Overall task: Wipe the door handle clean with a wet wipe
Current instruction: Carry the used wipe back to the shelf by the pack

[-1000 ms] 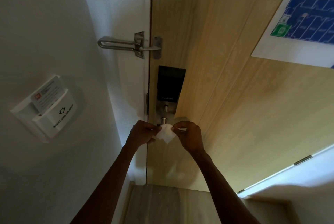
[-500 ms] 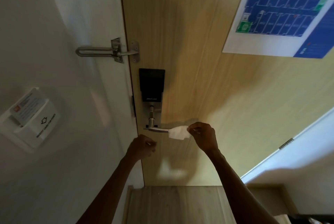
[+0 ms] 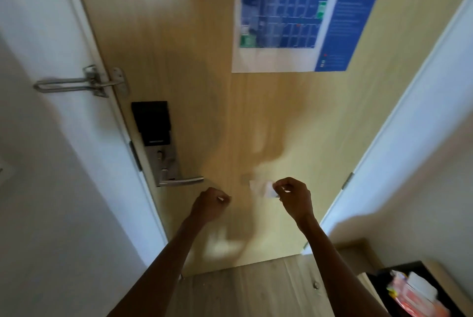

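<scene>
A silver lever door handle sticks out to the right from a metal lock plate on the wooden door. My right hand pinches a small white wet wipe, held well to the right of the handle's tip and apart from it. My left hand hovers just below and right of the handle's end with its fingers curled; whether it holds anything is unclear. The wipe is blurred.
A black card reader sits above the handle and a metal swing guard bridges door and frame. An evacuation plan hangs on the door. White walls stand on both sides. A black bin holding a pack of wipes stands at lower right.
My right hand has drawn the wipe off the handle and moved it rightward. The view has swung right, so the bin has come into sight. My left hand stays curled below the handle.
</scene>
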